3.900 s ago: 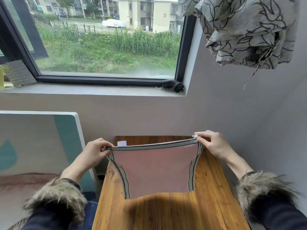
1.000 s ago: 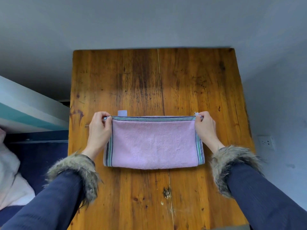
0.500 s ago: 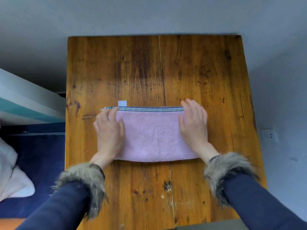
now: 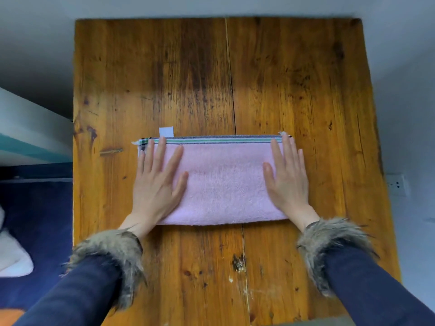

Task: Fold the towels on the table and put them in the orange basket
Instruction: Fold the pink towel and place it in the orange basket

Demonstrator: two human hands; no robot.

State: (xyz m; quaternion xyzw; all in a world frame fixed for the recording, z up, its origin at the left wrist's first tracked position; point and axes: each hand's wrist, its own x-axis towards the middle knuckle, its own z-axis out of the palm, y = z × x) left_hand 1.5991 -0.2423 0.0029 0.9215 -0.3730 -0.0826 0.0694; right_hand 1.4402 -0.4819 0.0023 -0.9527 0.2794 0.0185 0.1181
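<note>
A pink towel (image 4: 223, 182) is laid across the middle of the wooden desk (image 4: 294, 78), folded into a long band with its striped edge on the far side. It is pressed flat at its 2 ends by the left hand (image 4: 156, 184) and the right hand (image 4: 288, 182); each grip is fully open, fingers straight, with nothing clasped. At least 1 further fold is judged to remain. The orange patch (image 4: 10, 316) at the lower left may be the basket; nothing is seen placed in it.
</note>
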